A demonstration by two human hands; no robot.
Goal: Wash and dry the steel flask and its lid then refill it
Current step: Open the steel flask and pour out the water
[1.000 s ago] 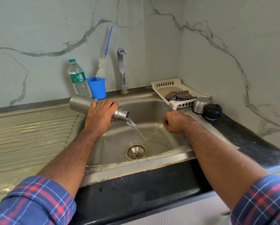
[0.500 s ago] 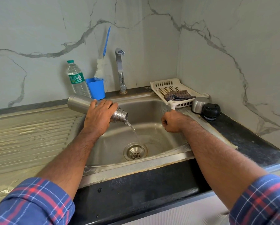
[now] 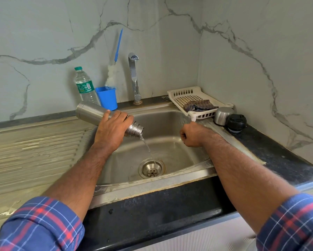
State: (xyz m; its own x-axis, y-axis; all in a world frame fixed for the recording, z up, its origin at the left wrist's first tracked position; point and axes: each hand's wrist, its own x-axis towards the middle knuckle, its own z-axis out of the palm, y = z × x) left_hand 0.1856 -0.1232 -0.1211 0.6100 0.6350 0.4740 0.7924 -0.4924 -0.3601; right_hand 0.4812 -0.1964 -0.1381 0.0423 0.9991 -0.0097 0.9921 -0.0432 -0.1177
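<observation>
Over sink point(image 3: 172, 180), left hand point(image 3: 112, 129) grips flask point(image 3: 95, 113), mouth tilted down-right; right hand point(image 3: 192, 134) fisted.

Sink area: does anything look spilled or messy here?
Nothing spilled: the flask pours into the sink, straight at the drain. Only the sink's rim looks grimy, with peeling sealant along its right edge.

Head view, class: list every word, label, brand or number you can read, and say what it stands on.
No text here can be read.
Plastic water bottle: its green label carries print and a small red patch, too blurred to read.
Steel flask, black lid, steel cup, blue cup: no markings visible.
</observation>
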